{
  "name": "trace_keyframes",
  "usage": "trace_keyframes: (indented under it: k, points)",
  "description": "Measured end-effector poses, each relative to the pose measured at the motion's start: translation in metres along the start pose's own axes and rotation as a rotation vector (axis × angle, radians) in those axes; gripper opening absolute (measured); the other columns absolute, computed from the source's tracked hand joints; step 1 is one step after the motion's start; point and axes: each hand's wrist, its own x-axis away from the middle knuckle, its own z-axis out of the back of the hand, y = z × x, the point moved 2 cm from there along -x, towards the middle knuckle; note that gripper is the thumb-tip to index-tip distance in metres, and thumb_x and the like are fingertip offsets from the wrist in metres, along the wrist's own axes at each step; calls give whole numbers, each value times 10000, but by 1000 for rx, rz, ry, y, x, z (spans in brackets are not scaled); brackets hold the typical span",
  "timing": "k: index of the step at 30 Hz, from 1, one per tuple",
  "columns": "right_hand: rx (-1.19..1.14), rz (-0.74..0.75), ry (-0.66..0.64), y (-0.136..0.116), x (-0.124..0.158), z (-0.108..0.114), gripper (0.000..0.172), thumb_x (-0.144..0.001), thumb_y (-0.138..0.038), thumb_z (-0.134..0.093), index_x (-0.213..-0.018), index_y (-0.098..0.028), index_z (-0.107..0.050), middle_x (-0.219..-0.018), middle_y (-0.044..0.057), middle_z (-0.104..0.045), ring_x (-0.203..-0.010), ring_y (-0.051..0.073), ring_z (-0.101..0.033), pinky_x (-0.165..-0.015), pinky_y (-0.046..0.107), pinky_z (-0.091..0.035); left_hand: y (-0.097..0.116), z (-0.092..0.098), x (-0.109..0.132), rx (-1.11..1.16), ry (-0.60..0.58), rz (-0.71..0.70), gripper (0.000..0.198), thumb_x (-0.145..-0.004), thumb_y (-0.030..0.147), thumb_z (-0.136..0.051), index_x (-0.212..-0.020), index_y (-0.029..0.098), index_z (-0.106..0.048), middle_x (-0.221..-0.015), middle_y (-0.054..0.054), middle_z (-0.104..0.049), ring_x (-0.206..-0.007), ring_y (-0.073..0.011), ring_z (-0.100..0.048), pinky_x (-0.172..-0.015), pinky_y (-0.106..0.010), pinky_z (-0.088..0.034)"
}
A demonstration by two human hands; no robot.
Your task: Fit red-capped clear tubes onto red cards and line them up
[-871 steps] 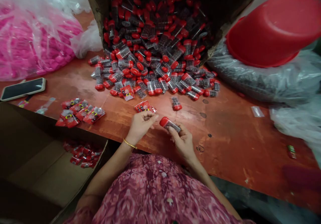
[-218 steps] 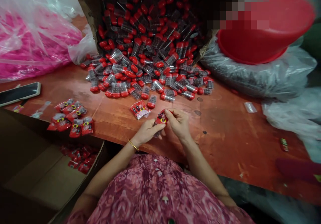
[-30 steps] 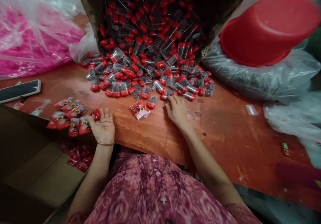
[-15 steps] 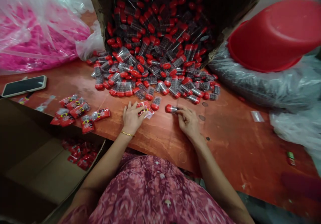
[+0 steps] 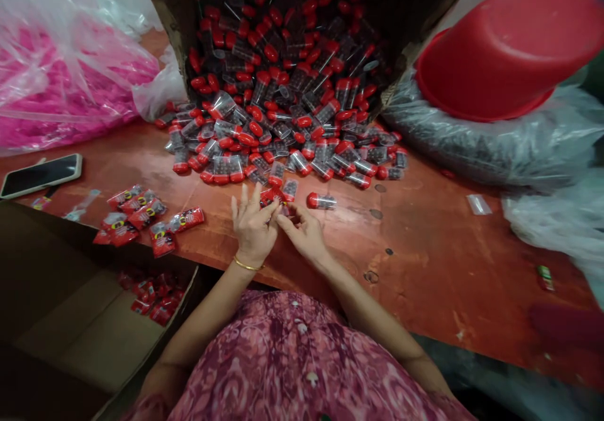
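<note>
My left hand (image 5: 255, 229) pinches a small red plastic packet (image 5: 270, 196) between thumb and fingers, its other fingers raised. My right hand (image 5: 306, 237) meets it, thumb and fingertips closed at the packet's near edge; the fingers partly hide the packet. One clear container with a red cap (image 5: 321, 201) lies on its side right of the hands. Another clear container (image 5: 290, 189) is just behind the fingertips. Beyond them spreads a big heap of the same red-capped containers (image 5: 283, 116), spilling from a dark box. Several red packets (image 5: 141, 210) lie to the left.
An open carton (image 5: 85, 326) with red packets inside stands below the table edge at left. A phone (image 5: 41, 174) and a bag of pink pieces (image 5: 70, 87) lie at left. At right, a red tub (image 5: 491, 62) rests upside down on a filled plastic bag (image 5: 491, 144).
My right hand has let go of the red-capped container, leaving it on the table, and has moved left to the red packet at my left hand. The view has shifted slightly.
</note>
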Motion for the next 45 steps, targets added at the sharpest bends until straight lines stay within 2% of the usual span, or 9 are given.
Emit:
trace_keyframes:
  k: [4, 8, 15, 19, 21, 24, 28, 34, 45]
  points:
    - [-7, 31, 92, -2, -6, -4, 299, -891, -408, -403, -733, -202, -552, -646, -7, -583, -588, 128, -516, -556, 243, -432, 3, 1, 6, 128, 41, 94, 300, -668, 324, -726, -963, 272, -707, -1297, -46, -574, -1316, -263, -381, -1097, -426, -229]
    - [61, 77, 108, -2, -1, -1, 355, -887, -429, -416, -611, -210, -458, -540, -34, -449, -521, 114, -426, -501, 234, -363, -5, -6, 10, 413, -117, 427, 323, -628, 413, -742, -806, 146, -713, -861, -82, -720, -838, -207, -641, -822, -323, -469]
    - [239, 174, -12, -3, 1, 5, 326, -926, -406, -340, -781, -212, -558, -688, 4, -587, -640, 148, -534, -607, 262, -439, -1, -8, 11, 697, -160, 756, 360, -451, 348, -836, -699, 140, -677, -683, -9, -688, -604, -108, -597, -557, -214, -470]
    - [432, 201, -9, 4, -17, 44, 272, -871, -371, -442, -978, -176, -600, -1061, 122, -628, -1016, 267, -517, -916, 433, -378, -5, -3, 5, 685, -106, 761, 339, -477, 351, -829, -678, 139, -657, -647, -4, -679, -565, -86, -587, -559, -196, -452]
    - [751, 165, 44, 17, -26, 67, 313, -856, -370, -464, -1055, -158, -583, -1201, 166, -567, -1101, 314, -470, -938, 494, -345, -7, -3, 3, 679, -113, 758, 335, -490, 360, -826, -665, 136, -649, -632, -1, -674, -558, -82, -586, -562, -192, -442]
    - [949, 151, 33, 40, -30, 89, 325, -833, -357, -515, -1082, -157, -575, -1220, 170, -561, -1113, 335, -468, -907, 505, -370, -5, -5, 2, 669, -128, 770, 350, -479, 374, -831, -654, 135, -644, -628, 0, -673, -564, -84, -590, -557, -192, -440]
    - [767, 145, 34, 50, -11, 93, 283, -772, -356, -600, -975, -159, -594, -1005, 139, -645, -933, 286, -565, -813, 446, -448, 1, -10, 3, 687, -149, 795, 352, -467, 378, -833, -637, 141, -637, -620, 3, -668, -561, -90, -594, -540, -198, -446]
    - [250, 180, 35, 14, 36, 78, 330, -756, -351, -647, -1053, -220, -586, -955, 42, -665, -853, 198, -622, -763, 333, -510, 6, -12, 5, 670, -203, 785, 338, -494, 380, -822, -665, 143, -653, -658, -12, -684, -570, -98, -606, -545, -204, -448]
    - [230, 206, 79, 3, 43, 64, 320, -765, -301, -648, -1074, -225, -609, -975, 35, -689, -875, 195, -649, -793, 324, -531, 8, -12, 10, 599, -230, 706, 394, -436, 453, -822, -591, 134, -652, -568, -11, -656, -547, -106, -587, -562, -217, -453]
